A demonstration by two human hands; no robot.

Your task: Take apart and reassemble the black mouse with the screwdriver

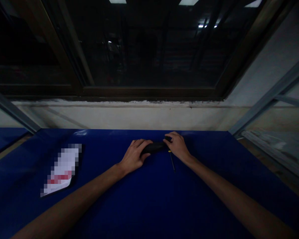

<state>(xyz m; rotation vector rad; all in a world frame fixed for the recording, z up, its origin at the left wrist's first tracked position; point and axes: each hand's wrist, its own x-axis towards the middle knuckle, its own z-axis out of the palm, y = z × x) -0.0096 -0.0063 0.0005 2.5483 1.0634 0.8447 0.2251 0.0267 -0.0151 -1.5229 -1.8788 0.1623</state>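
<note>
A dark, rounded, elongated object (155, 147) lies crosswise near the far side of the blue table. My left hand (136, 154) is closed around its left end, thumb below and fingers on top. At its right end, my right hand (177, 145) pinches a small black piece (167, 138) between thumb and fingers. Whether that piece is joined to the long object cannot be made out. Just below my right hand, a thin screwdriver (172, 161) with a yellow collar points toward me; its upper end is hidden by the hand.
On the left of the blue tabletop (144, 205) lies a white and red packet or sheet (62, 169), blurred out, with a dark edge. A low white wall (129, 116) and a dark window (149, 49) stand behind. Grey metal posts (261, 103) rise at both back corners.
</note>
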